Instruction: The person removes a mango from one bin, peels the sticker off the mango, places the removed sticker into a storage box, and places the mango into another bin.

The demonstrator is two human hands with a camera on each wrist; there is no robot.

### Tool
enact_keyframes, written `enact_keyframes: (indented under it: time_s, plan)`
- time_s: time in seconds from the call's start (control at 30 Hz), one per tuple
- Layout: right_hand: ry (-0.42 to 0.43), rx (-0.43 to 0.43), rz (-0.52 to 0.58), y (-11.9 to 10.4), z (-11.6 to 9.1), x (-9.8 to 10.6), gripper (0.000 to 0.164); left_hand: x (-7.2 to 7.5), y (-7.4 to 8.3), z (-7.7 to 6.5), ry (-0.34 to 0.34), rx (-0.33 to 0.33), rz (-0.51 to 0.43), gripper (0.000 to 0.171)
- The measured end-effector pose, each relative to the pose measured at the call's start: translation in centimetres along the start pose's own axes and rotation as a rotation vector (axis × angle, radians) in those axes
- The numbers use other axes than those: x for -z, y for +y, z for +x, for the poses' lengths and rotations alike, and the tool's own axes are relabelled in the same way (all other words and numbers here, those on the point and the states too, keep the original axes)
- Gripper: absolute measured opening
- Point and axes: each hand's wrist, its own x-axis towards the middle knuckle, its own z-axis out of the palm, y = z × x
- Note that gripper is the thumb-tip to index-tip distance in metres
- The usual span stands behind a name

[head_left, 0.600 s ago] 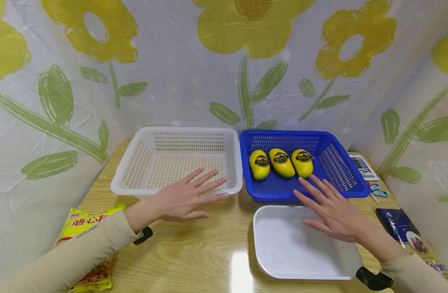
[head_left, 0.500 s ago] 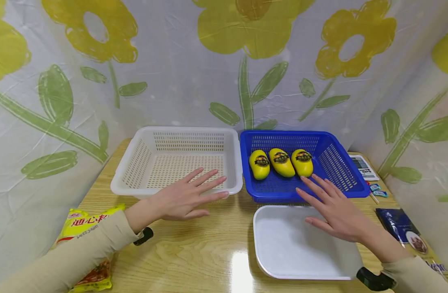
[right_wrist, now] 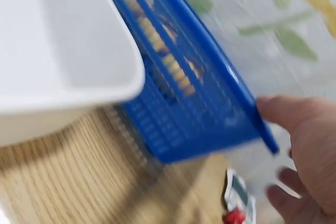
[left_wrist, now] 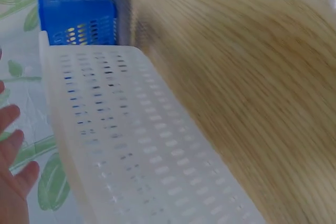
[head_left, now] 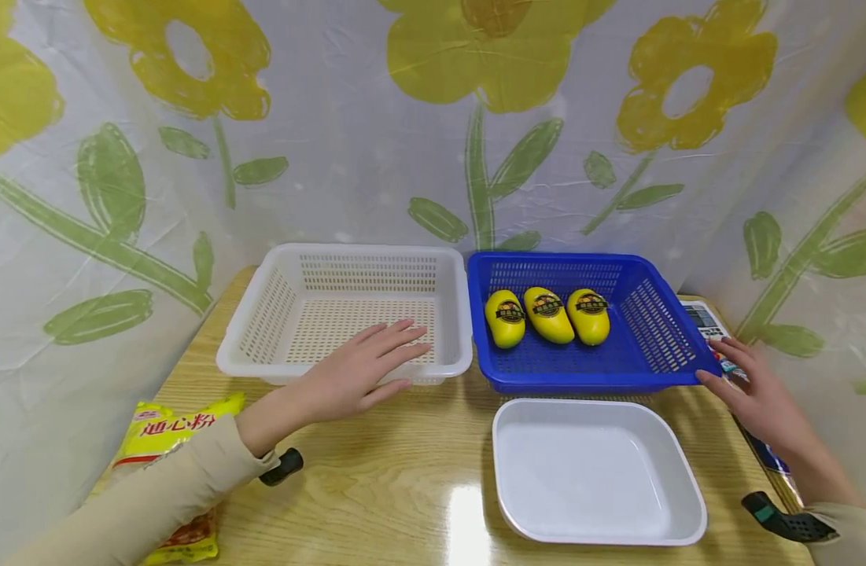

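In the head view my left hand (head_left: pixel 348 373) hovers over the front rim of a white perforated plastic basket (head_left: pixel 263 368), fingers extended and holding nothing. My right hand (head_left: pixel 765 397) is beside the right end of a blue perforated basket (head_left: pixel 638 346). Its thumb is right at the blue rim in the right wrist view, while the other fingers reach past the basket, over small wrapped candies (head_left: pixel 727 366) that they partly cover. Three yellow mangoes, the left one (head_left: pixel 506 334), the middle one (head_left: pixel 554 326) and the right one (head_left: pixel 590 326), lie in the blue basket with dark labels.
A shallow white tray (head_left: pixel 595 472) stands in front of the blue basket. A yellow food bag (head_left: pixel 163 428) lies under my left forearm. At the table's right edge are a printed packet (head_left: pixel 700 316) and a dark blue packet (head_left: pixel 767 452), partly hidden by my right arm. A flowered curtain (head_left: pixel 333 157) hangs behind.
My right hand has moved right, from over the white tray and blue basket to the basket's right end. My left hand has shifted slightly, its fingers closer together. The mangoes stay put.
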Motion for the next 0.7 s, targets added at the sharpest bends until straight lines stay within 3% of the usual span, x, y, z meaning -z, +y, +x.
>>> enact_keyframes:
  time_s: [0.2,0.33,0.43,0.5,0.7]
  plan:
    - [-0.039,-0.091,0.045,1.2,-0.3,0.3,0.055,0.6,0.4,1.2,0.099,0.127,-0.157,0.039]
    - [-0.079,-0.158,0.057,1.4,-0.2,0.5,0.057,1.0,0.9,2.0,0.126,0.221,-0.297,0.036]
    - [-0.097,-0.19,0.128,1.8,-0.2,0.2,0.055,1.3,1.3,2.6,0.142,0.25,-0.384,0.036]
    - [-0.095,-0.2,0.257,2.2,-0.2,-0.1,0.053,1.6,1.5,2.9,0.151,0.25,-0.426,0.035]
    - [-0.052,-0.122,0.835,3.0,-0.3,-1.8,0.048,2.2,2.3,3.7,0.173,0.244,-0.485,0.035]
